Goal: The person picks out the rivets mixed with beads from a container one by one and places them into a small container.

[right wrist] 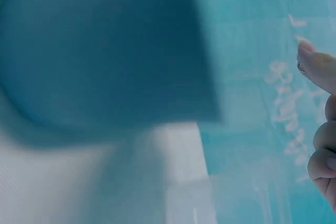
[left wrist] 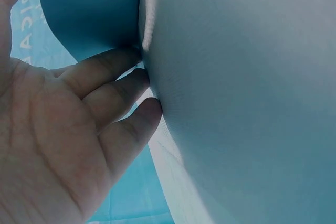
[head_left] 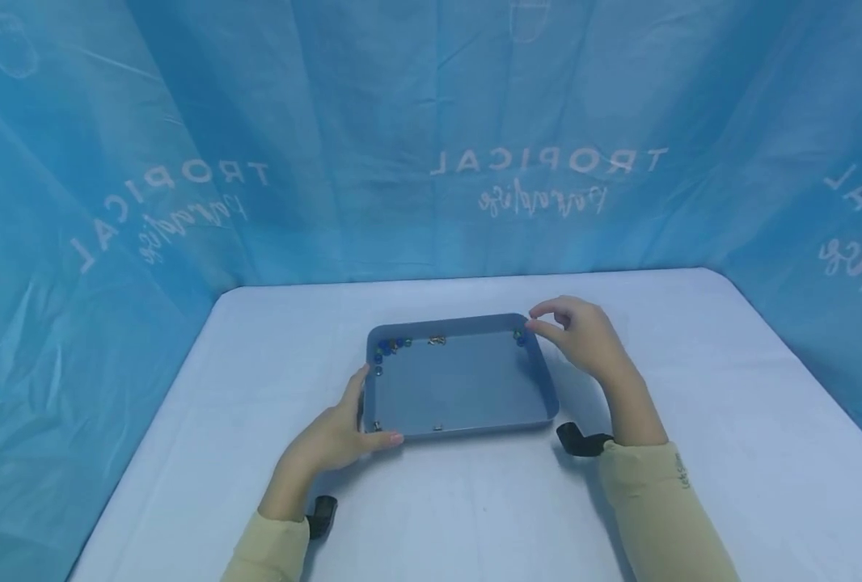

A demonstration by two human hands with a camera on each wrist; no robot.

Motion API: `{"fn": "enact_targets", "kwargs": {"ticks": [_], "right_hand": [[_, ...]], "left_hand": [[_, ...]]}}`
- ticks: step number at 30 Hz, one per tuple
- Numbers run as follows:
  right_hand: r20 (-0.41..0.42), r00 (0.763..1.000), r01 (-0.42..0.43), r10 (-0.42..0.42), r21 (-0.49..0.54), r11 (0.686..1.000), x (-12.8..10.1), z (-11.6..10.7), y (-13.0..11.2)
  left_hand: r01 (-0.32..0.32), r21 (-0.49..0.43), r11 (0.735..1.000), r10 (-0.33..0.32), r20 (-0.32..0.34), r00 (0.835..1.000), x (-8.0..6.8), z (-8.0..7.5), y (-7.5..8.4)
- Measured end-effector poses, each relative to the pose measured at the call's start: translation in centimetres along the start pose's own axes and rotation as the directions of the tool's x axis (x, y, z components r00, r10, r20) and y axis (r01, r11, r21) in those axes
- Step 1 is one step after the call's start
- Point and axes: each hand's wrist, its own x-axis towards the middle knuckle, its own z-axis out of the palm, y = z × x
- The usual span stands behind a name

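A shallow grey-blue tray [head_left: 467, 384] lies on the white-covered table. My left hand [head_left: 336, 432] holds its near left corner, the thumb along the front wall and a finger on the left wall. The left wrist view shows the other fingers [left wrist: 123, 90] bent a little, their tips at the table cloth. Just above the tray's far right corner, my right hand [head_left: 582, 335] brings thumb and forefinger together. A tiny gold-coloured piece [right wrist: 301, 67] shows at those tips, too small to identify. Blue and green beads [head_left: 521, 338] lie in that corner below.
More blue beads [head_left: 385, 347] gather in the tray's far left corner. Small gold-coloured pieces [head_left: 437, 340] lie by the far wall, and a tiny one [head_left: 437, 428] by the near wall. Blue printed curtains [head_left: 547, 234] hang behind and beside the table [head_left: 475, 509].
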Motion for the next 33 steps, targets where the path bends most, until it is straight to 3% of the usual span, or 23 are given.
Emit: {"fn": "enact_targets", "kwargs": {"ticks": [6, 15, 25, 33], "right_hand": [[-0.086, 0.993, -0.077, 0.079, 0.031, 0.997, -0.9, -2.2, 2.1], [-0.131, 0.965, -0.222, 0.228, 0.062, 0.973, -2.0, -4.8, 5.0], [-0.122, 0.960, -0.248, 0.254, 0.061, 0.967, -1.3, -4.7, 5.9], [-0.089, 0.954, -0.283, 0.286, 0.045, 0.958, -1.4, -4.3, 6.8]], "left_hand": [[0.010, -0.006, 1.000, -0.010, 0.010, 1.000, 0.0, 0.3, -0.1], [0.002, -0.004, 1.000, -0.002, 0.013, 1.000, 0.0, 0.2, 0.1], [0.015, -0.011, 1.000, -0.014, 0.028, 1.000, -0.3, -0.3, -0.4], [-0.012, 0.005, 1.000, 0.012, 0.030, 0.999, 0.0, -0.4, 0.1]]}}
